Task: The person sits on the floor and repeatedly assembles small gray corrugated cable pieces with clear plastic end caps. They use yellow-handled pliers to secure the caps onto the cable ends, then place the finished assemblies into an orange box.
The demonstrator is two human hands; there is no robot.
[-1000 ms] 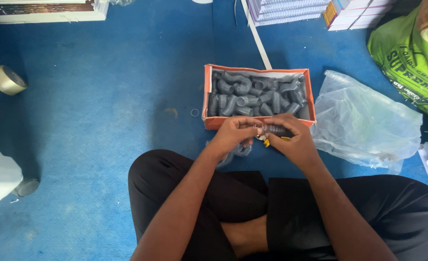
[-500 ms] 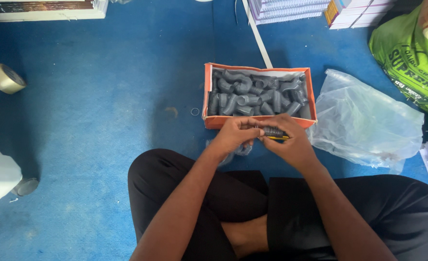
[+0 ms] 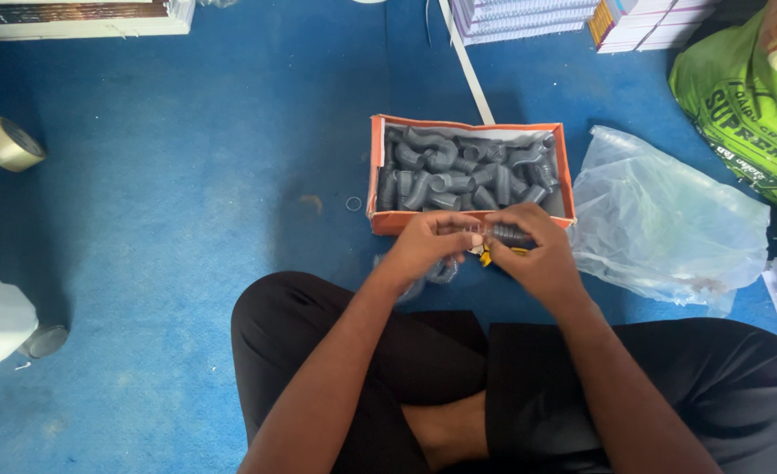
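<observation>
The person is sitting cross-legged on the floor in black trousers (image 3: 634, 386), both forearms reaching forward over the knees. The left hand (image 3: 423, 250) is curling in from the left, its fingertips pinching one end of a small grey ribbed hose piece (image 3: 498, 233). The right hand (image 3: 537, 259) is meeting it from the other side, fingers pressed around the other end of the same piece, so the two hands are almost touching just in front of the box. Something small and yellow (image 3: 486, 256) is peeking out beneath the right hand's fingers; what it is cannot be told. A second grey coiled piece (image 3: 441, 270) is lying on the floor under the left hand.

Just beyond the hands, an orange cardboard box (image 3: 376, 175) is sitting on the blue carpet (image 3: 186, 175), packed with more grey ribbed hose bends (image 3: 458, 167). A crumpled clear plastic bag (image 3: 660, 219) is lying just right of the box, and a green printed sack (image 3: 748, 105) is resting farther right. A roll of tan tape (image 3: 7, 143) is lying well off to the left. At the far edge, stacks of notebooks (image 3: 529, 17) are resting on the carpet.
</observation>
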